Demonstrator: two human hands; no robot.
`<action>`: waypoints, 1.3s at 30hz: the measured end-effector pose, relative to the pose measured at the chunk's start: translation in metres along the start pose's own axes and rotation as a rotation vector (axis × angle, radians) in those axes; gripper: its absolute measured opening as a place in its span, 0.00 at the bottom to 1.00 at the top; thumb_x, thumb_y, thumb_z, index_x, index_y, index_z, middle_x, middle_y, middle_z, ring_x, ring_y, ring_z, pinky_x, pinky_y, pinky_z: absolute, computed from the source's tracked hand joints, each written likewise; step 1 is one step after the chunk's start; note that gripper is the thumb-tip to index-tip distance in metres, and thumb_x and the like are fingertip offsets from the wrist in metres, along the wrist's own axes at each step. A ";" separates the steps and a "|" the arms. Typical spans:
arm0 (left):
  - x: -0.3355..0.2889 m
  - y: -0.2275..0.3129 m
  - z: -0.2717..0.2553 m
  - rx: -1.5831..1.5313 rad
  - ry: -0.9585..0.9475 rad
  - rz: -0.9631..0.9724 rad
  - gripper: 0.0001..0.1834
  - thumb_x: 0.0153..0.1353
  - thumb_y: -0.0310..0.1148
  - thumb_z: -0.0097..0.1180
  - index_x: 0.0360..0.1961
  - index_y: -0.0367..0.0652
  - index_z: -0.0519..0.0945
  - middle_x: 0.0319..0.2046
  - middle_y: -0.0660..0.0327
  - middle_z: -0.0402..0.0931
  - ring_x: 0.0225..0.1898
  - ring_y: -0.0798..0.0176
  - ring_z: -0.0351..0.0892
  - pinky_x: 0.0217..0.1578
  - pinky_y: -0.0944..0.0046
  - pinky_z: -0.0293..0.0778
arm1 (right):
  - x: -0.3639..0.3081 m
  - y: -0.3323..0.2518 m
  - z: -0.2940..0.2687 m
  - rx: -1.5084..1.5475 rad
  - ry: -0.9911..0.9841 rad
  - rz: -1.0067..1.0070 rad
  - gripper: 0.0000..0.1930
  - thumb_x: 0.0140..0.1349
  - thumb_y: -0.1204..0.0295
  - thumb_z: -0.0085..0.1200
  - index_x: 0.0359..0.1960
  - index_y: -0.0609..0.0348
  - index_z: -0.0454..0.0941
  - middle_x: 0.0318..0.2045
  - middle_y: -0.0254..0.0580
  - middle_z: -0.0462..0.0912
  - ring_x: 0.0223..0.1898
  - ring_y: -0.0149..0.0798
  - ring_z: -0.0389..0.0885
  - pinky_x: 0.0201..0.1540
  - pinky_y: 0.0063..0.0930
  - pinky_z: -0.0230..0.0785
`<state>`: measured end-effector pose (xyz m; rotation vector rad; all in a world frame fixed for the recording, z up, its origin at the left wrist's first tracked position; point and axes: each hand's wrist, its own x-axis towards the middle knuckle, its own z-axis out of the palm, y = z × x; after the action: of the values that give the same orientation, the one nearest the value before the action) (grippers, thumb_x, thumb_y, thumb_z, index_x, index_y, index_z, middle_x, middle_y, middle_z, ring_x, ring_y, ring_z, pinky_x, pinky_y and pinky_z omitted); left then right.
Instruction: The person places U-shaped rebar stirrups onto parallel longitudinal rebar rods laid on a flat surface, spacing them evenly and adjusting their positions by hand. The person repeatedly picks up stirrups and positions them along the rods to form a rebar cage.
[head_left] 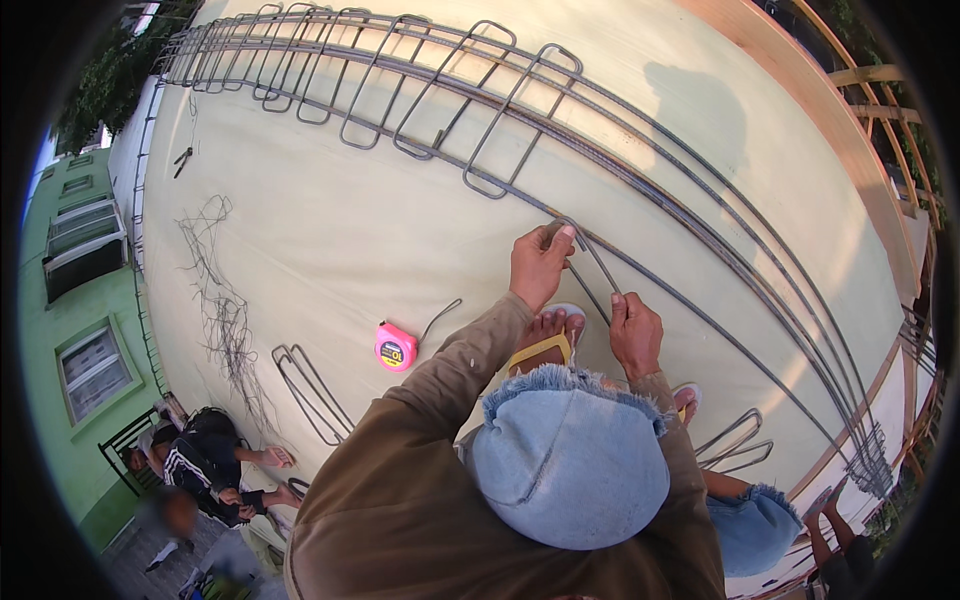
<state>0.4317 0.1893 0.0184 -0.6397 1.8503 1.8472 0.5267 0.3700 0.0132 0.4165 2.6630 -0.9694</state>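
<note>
A bent steel stirrup (600, 265) is held between the two hands, to the right of the pink tape measure (396, 346) and a little beyond it. Its hooked upper end is pinched between the thumb and fingers of the left hand (540, 262), while one of its legs is gripped by the right hand (637, 330), the fingers curled around it and the thumb laid along it. The stirrup is brought up against the nearest long bar of a rebar cage (480, 93); whether it is hooked around that bar or merely rests against it cannot be made out, as the spot is partly covered by the left thumb.

The cage is stretched in a long arc beyond the tape measure, with many stirrups spaced along its left part. Just beside the tape measure, on its right, a short hooked rod (433, 321) is laid on the pale surface (300, 190). To its left a tangle of thin wire (225, 320) is spread, and farther off on that side a pair of pliers (182, 162) is seen. Loose stirrups (320, 388) are left nearer than the tape measure, toward its left. Well to its lower left, a seated person (200, 460) in dark, striped clothing is seen.
</note>
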 end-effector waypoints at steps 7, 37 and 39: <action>0.006 0.003 -0.007 -0.416 -0.063 -0.076 0.16 0.71 0.40 0.58 0.43 0.33 0.79 0.37 0.56 0.81 0.42 0.62 0.83 0.47 0.60 0.81 | 0.002 -0.013 -0.001 0.028 -0.075 -0.103 0.16 0.71 0.62 0.54 0.29 0.61 0.75 0.23 0.54 0.78 0.26 0.58 0.79 0.29 0.47 0.69; -0.027 0.034 0.034 0.036 0.067 0.280 0.14 0.71 0.36 0.56 0.33 0.35 0.76 0.28 0.58 0.81 0.31 0.70 0.78 0.33 0.65 0.75 | 0.038 -0.051 -0.011 0.403 0.175 -0.176 0.20 0.76 0.62 0.47 0.32 0.66 0.80 0.20 0.42 0.78 0.22 0.33 0.74 0.27 0.33 0.67; -0.027 0.029 0.034 0.012 0.055 0.298 0.14 0.71 0.35 0.55 0.33 0.35 0.76 0.28 0.58 0.82 0.31 0.70 0.78 0.34 0.65 0.75 | 0.037 -0.052 -0.011 0.416 0.179 -0.180 0.21 0.76 0.61 0.46 0.32 0.67 0.81 0.20 0.42 0.79 0.22 0.34 0.75 0.27 0.34 0.67</action>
<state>0.4351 0.2239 0.0582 -0.4321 2.0853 2.0170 0.4723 0.3456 0.0381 0.3656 2.6813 -1.6241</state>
